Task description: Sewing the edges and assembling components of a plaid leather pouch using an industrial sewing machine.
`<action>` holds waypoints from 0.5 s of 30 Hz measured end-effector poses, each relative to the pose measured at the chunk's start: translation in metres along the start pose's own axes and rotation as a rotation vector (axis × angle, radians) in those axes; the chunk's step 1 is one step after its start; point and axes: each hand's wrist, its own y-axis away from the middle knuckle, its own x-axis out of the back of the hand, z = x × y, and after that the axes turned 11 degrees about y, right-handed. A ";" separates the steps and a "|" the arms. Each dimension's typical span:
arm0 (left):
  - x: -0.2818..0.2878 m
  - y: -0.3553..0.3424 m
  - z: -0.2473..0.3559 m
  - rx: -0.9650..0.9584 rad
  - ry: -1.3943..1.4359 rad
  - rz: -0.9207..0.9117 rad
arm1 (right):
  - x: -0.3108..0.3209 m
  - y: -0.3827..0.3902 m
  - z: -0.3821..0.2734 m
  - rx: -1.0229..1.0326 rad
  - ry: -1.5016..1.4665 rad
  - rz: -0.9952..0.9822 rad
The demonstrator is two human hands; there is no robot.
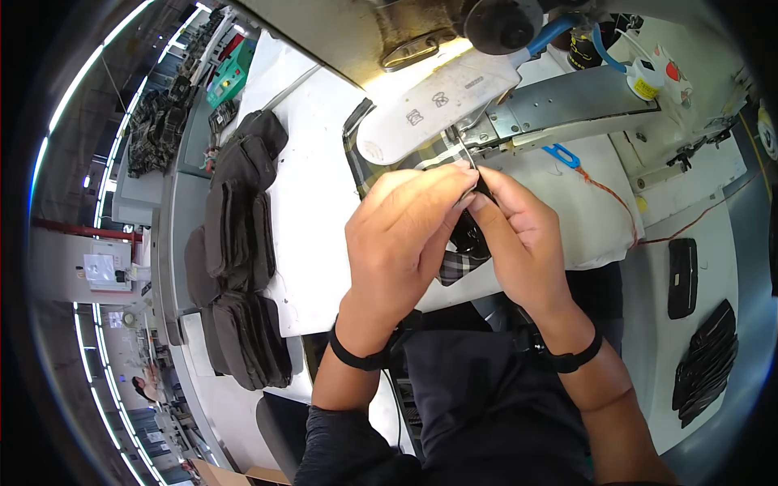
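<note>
In front of the sewing machine [519, 121], my left hand [393, 239] and my right hand [523, 239] meet, thumbs and fingertips pinched together. Between them they grip the edge of a dark fabric piece [468, 235]; its upper part is mostly covered by my fingers. Plaid fabric [361, 166] in green, yellow and black lies under the machine's white arm cover [438, 109]. Another bit of plaid shows below my hands. My fingertips are close to the machine's needle area, and the needle itself is hard to make out.
Stacks of dark folded fabric pieces [235, 235] line the table's left side. Blue-handled snips [561, 155] on an orange cord lie right of the machine. Farther right are a black flat piece [682, 278] and a fanned black pile [707, 364]. Blue tubes run above.
</note>
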 end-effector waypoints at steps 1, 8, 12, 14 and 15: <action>0.001 -0.002 -0.004 0.006 -0.005 -0.001 | -0.002 -0.002 0.000 0.002 -0.024 0.016; 0.000 -0.008 -0.014 -0.095 -0.055 0.007 | -0.006 -0.003 0.008 0.041 -0.125 0.091; 0.005 -0.006 -0.012 -0.081 -0.078 0.004 | -0.008 -0.005 0.004 -0.008 -0.108 0.081; 0.007 -0.006 -0.013 -0.069 -0.094 0.006 | -0.010 -0.006 0.003 -0.015 -0.109 0.095; 0.008 -0.005 -0.013 -0.072 -0.102 0.013 | -0.010 -0.006 0.001 -0.029 -0.094 0.094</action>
